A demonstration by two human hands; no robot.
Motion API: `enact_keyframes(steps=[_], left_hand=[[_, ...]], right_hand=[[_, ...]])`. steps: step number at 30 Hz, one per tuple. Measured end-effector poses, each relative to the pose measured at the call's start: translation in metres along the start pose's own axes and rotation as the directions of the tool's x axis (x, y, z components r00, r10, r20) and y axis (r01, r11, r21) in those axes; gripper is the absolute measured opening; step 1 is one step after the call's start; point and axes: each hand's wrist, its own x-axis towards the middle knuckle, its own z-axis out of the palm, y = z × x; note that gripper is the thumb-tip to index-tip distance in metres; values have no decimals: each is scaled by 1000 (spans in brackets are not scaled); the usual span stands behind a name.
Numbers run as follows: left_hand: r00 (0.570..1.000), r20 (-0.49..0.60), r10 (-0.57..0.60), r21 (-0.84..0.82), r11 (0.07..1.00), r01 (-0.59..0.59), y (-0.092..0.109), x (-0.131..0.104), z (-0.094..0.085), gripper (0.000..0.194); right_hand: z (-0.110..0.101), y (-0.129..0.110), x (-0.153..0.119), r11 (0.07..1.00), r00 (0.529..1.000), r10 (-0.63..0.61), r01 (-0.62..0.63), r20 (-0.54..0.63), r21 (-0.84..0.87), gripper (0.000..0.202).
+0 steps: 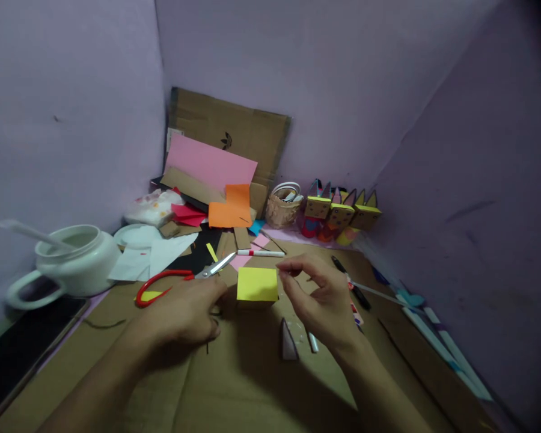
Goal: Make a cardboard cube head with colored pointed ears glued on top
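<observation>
A small box with a yellow top (256,284) stands on the cardboard sheet between my hands. My left hand (192,310) is low over the cardboard, left of the box, its fingers curled down; what they hold, if anything, is hidden. My right hand (313,291) is at the box's right edge, thumb and forefinger pinched near its corner; nothing can be made out between them. Red-handled scissors (165,278) lie beyond my left hand, blades pointing away to the right. A grey triangular piece with a dark edge (289,343) lies in front of the box.
On the left are a white pot (72,261) and a dark phone (36,346). Behind lie orange paper (229,210), pink paper (210,161) and a marker (261,253). A small basket (283,210) and decorated figures (341,215) stand back right. Glue sticks (446,349) lie right.
</observation>
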Motion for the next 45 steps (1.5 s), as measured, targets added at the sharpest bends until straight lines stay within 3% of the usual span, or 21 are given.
enact_keyframes(steps=[3,6,11,13,15,16,18,19,20,22,25,28,30,31,33,35,36,37,40,44,45], left_hand=[[998,-23,53,114,992,-50,8,-3,9,44],[998,-31,62,151,987,-56,11,-6,9,29],[1000,25,-4,66,998,2,9,-15,-21,15],[989,-19,147,-87,985,-148,8,-20,-32,14],[896,-322,306,-162,915,-371,8,-23,-37,14],[783,-527,331,-124,881,-456,10,-24,-36,13],[482,-817,317,52,872,-486,15,-24,-30,10],[360,-864,352,161,871,-465,18,-23,-25,12],[305,-851,428,270,854,-446,21,-22,-20,14],[250,-747,616,468,754,-461,27,-18,-8,16],[228,-622,749,600,643,-476,31,-12,7,23],[208,-609,765,610,620,-493,32,-9,16,24],[192,-698,690,531,679,-507,34,-9,16,21],[217,-779,588,425,750,-508,35,-9,14,19],[404,-869,286,59,870,-489,38,-10,8,11],[710,-702,48,-351,845,-404,41,-9,0,12],[822,-570,8,-496,794,-351,42,-8,-4,15],[888,-461,-8,-593,747,-301,43,-7,-7,17],[939,-338,-60,-724,654,-219,41,-4,-9,16],[904,-358,-233,-853,475,-215,33,1,-6,15],[884,-367,-289,-884,403,-235,31,3,-5,16]], right_hand=[[-1,-2,1,999,999,-45,45,10,0,17],[-1,0,2,999,999,-44,44,7,-16,15],[-6,-1,4,1000,1000,18,-18,-20,-10,14],[-7,-4,4,993,993,116,-115,-3,39,13],[-5,-7,4,951,962,267,-271,47,150,10],[-3,-10,3,900,929,355,-370,104,230,8],[1,-14,3,714,815,499,-579,295,394,14],[4,-15,2,592,742,533,-670,407,448,18],[7,-16,1,473,675,540,-738,503,482,22],[12,-18,0,296,599,520,-795,608,530,27],[15,-17,-2,216,588,530,-791,611,573,25],[14,-14,-1,289,615,557,-773,558,564,20],[12,-11,2,409,669,571,-734,476,543,19],[10,-10,3,487,705,571,-704,421,517,18],[8,-9,5,639,775,546,-631,317,441,17],[8,-9,5,731,825,492,-565,278,382,15],[8,-11,4,757,840,466,-541,278,368,14],[9,-12,3,774,850,445,-524,282,356,14],[9,-14,1,815,867,391,-482,309,321,14],[-2,-2,1,907,908,302,-367,290,205,18],[-4,4,0,940,924,257,-308,282,150,37]])
